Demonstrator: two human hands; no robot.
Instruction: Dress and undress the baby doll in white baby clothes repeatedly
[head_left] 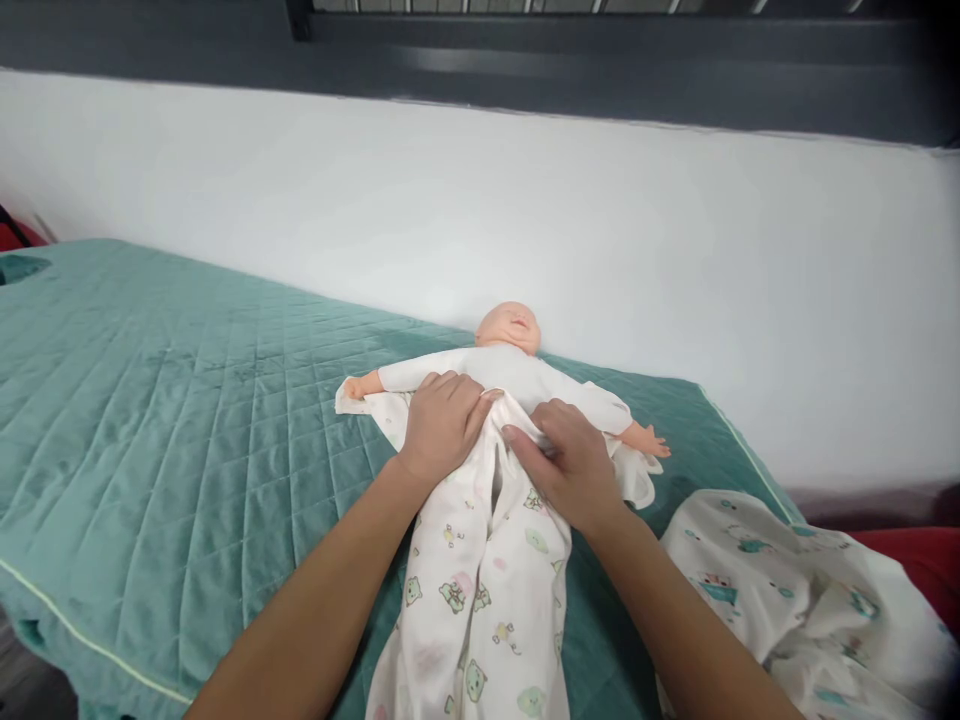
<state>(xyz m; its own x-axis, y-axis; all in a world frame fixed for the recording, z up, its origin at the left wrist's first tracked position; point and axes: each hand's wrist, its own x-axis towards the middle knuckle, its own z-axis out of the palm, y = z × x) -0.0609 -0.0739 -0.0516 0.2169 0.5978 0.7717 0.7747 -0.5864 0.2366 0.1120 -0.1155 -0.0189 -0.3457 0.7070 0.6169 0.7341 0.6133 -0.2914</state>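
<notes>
A baby doll (510,328) lies on its back with its arms spread wide and its head toward the wall. Its upper body is white. Over its lower half lies a white baby garment (480,600) printed with small green and pink animals, with two long legs stretching toward me. My left hand (444,420) is closed on the garment's upper edge at the doll's belly, thumb near the middle. On the other side of the edge, my right hand (574,460) pinches the same cloth between thumb and fingers. The doll's legs are hidden by the garment.
A teal quilted cover (225,420) spreads under the doll. To the right lies a crumpled white cloth (795,600) with blue-green prints, beside something red (915,560). Behind the doll's head rises a white wall (450,200), with a dark frame (600,65) above it.
</notes>
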